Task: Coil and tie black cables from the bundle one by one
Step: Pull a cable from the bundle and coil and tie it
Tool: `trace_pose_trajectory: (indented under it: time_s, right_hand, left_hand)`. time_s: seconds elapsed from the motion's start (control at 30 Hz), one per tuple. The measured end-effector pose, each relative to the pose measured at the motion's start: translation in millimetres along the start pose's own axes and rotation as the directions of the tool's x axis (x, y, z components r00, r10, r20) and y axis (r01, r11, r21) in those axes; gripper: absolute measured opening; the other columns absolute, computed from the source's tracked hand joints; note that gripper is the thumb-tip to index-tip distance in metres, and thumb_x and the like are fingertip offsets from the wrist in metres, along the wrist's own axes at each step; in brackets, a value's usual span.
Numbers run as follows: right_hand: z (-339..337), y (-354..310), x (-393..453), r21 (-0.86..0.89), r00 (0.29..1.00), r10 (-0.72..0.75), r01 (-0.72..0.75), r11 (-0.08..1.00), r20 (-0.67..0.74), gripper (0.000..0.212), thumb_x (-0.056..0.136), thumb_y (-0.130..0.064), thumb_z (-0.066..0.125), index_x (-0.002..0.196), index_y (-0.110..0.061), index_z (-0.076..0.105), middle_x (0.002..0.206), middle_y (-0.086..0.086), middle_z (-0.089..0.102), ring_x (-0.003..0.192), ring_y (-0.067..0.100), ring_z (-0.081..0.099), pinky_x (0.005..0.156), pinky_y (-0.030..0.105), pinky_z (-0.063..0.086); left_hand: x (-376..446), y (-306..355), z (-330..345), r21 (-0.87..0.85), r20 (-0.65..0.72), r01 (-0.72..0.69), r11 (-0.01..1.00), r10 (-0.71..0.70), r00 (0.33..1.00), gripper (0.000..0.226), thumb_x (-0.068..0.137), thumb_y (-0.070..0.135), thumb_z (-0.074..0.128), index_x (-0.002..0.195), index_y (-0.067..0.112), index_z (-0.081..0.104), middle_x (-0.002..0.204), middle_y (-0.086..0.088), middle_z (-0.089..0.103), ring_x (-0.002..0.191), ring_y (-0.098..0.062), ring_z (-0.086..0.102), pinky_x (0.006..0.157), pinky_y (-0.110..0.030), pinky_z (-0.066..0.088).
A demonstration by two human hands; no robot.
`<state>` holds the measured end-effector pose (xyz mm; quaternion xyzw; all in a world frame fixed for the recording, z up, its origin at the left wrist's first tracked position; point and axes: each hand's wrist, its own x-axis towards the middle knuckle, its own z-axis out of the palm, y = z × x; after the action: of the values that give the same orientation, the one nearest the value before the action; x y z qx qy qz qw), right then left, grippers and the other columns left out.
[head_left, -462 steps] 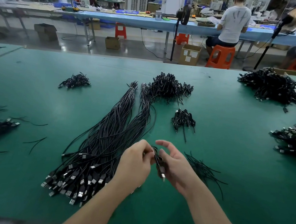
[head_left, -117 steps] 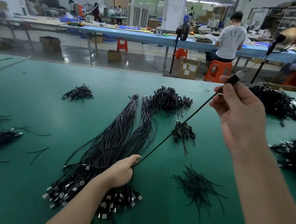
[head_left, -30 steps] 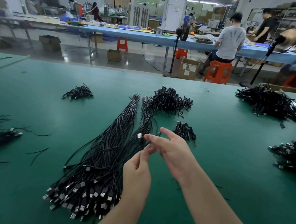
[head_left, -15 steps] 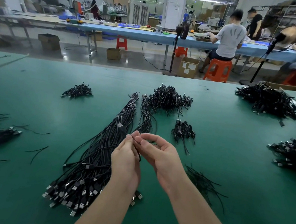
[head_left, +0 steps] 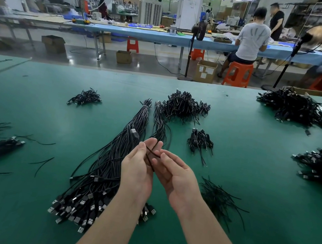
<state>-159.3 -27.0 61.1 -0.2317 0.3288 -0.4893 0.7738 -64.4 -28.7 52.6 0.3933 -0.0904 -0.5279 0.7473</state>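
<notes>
The thin black cable (head_left: 150, 155) looks light and limp — I think it is best pinched near the loop's crossing. It hangs between both hands, above the bundle (head_left: 107, 168) on the green table (head_left: 251, 174). The left hand (head_left: 137, 172) and right hand (head_left: 175, 175) are raised, fingertips pinching the cable.

Your two hands meet above the table (head_left: 20, 216), left hand (head_left: 137, 172) touching right hand (head_left: 177, 177), with one cable (head_left: 150, 157) between their fingers. Under and to the left of them the long bundle (head_left: 109, 168) runs from near you away toward the far edge. Behind its far end lies a heap of coiled cables (head_left: 184, 106), with a small cluster (head_left: 200, 140) nearer you. Loose ties (head_left: 217, 199) lie right of your right hand. Another small heap (head_left: 85, 97) sits far left of the bundle, and larger piles (head_left: 293, 108) sit at the far right.
</notes>
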Motion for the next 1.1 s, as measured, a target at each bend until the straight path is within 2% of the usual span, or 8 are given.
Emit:
trace_pose_trajectory:
  time_s: [0.2, 0.33, 0.47, 0.6, 0.8, 0.9, 1.0, 1.1]
  right_hand:
    - [-2.2, 0.7, -2.0, -0.062, 0.998, -0.050, 0.048, 0.997, -0.029, 0.017, 0.084, 0.001, 0.071, 0.101, -0.001, 0.075, 0.103, 0.017, 0.076, 0.079, 0.019, 0.074, 0.077, 0.026, 0.061]
    - [-6.4, -4.4, -4.0, -0.339, 0.992, -0.113, 0.089, 0.937, -0.054, 0.011, 0.086, -0.006, 0.073, 0.095, -0.009, 0.079, 0.091, 0.010, 0.077, 0.060, 0.007, 0.064, 0.071, 0.025, 0.057]
    - [-7.5, -1.5, -3.8, -0.458, 0.998, -0.051, 0.027, 0.889, -0.039, 0.010, 0.090, -0.009, 0.071, 0.097, -0.008, 0.077, 0.081, 0.009, 0.075, 0.053, 0.013, 0.060, 0.062, 0.025, 0.058]
    - [-8.3, 2.3, -3.0, -0.518, 0.999, -0.008, -0.019, 0.855, -0.051, 0.013, 0.088, -0.020, 0.075, 0.087, -0.007, 0.074, 0.072, 0.007, 0.074, 0.050, 0.015, 0.064, 0.055, 0.024, 0.056]
    - [-10.9, 3.8, -0.1, -0.555, 0.995, 0.083, -0.102, 0.825, -0.060, 0.019, 0.082, -0.026, 0.080, 0.077, -0.011, 0.069, 0.061, 0.002, 0.069, 0.048, 0.014, 0.063, 0.058, 0.027, 0.059]
    - [-13.8, 1.4, 1.6, -0.561, 0.986, 0.159, -0.157, 0.813, -0.046, 0.027, 0.079, -0.034, 0.082, 0.079, -0.011, 0.069, 0.066, 0.005, 0.071, 0.053, 0.016, 0.067, 0.061, 0.029, 0.060]
    - [-15.8, 3.0, 0.8, -0.527, 0.963, 0.263, -0.196, 0.827, 0.054, 0.035, 0.070, -0.042, 0.082, 0.082, -0.012, 0.070, 0.084, 0.011, 0.076, 0.072, 0.022, 0.074, 0.067, 0.030, 0.059]
    - [-17.8, 7.4, 1.1, -0.498, 0.954, 0.280, -0.193, 0.845, 0.106, 0.028, 0.067, -0.038, 0.082, 0.075, -0.013, 0.072, 0.089, 0.013, 0.076, 0.078, 0.023, 0.075, 0.070, 0.030, 0.060]
  left_hand:
    - [-3.0, -1.4, 2.7, 0.013, 0.054, -0.037, 0.999, 0.036, 0.998, 0.030, 0.106, 0.018, 0.046, 0.108, 0.000, 0.070, 0.113, -0.019, 0.073, 0.106, -0.028, 0.072, 0.096, -0.039, 0.055]
    - [-1.3, 2.9, 3.8, -0.001, 0.096, -0.087, 0.996, 0.087, 0.992, 0.033, 0.107, 0.021, 0.043, 0.111, 0.001, 0.068, 0.112, -0.016, 0.074, 0.108, -0.029, 0.071, 0.094, -0.041, 0.057]
    - [-2.4, 5.3, 5.0, -0.005, 0.101, -0.078, 0.997, 0.078, 0.992, 0.034, 0.107, 0.021, 0.041, 0.110, 0.000, 0.067, 0.110, -0.016, 0.075, 0.105, -0.030, 0.072, 0.086, -0.037, 0.061]
    - [-2.4, 7.0, 3.2, -0.004, 0.103, -0.070, 0.998, 0.070, 0.992, 0.033, 0.107, 0.021, 0.041, 0.110, 0.001, 0.067, 0.107, -0.020, 0.075, 0.104, -0.032, 0.072, 0.092, -0.040, 0.059]
    - [-3.5, 9.1, 0.0, 0.010, 0.153, -0.041, 0.999, 0.039, 0.988, 0.034, 0.106, 0.023, 0.041, 0.109, 0.001, 0.066, 0.108, -0.019, 0.074, 0.107, -0.031, 0.071, 0.098, -0.042, 0.054]
    - [-4.2, 14.1, 0.8, -0.018, 0.177, -0.038, 0.999, 0.040, 0.983, 0.034, 0.107, 0.022, 0.039, 0.106, -0.001, 0.064, 0.104, -0.021, 0.074, 0.106, -0.035, 0.071, 0.090, -0.045, 0.059]
    - [-4.8, 20.9, 3.3, 0.002, 0.172, -0.013, 1.000, 0.013, 0.985, 0.034, 0.109, 0.022, 0.036, 0.106, -0.003, 0.060, 0.103, -0.024, 0.074, 0.099, -0.038, 0.073, 0.072, -0.041, 0.063]
    - [-6.5, 23.9, 1.4, 0.049, 0.168, -0.005, 0.999, -0.003, 0.986, 0.035, 0.110, 0.022, 0.035, 0.109, -0.003, 0.059, 0.105, -0.024, 0.074, 0.096, -0.037, 0.074, 0.065, -0.036, 0.062]
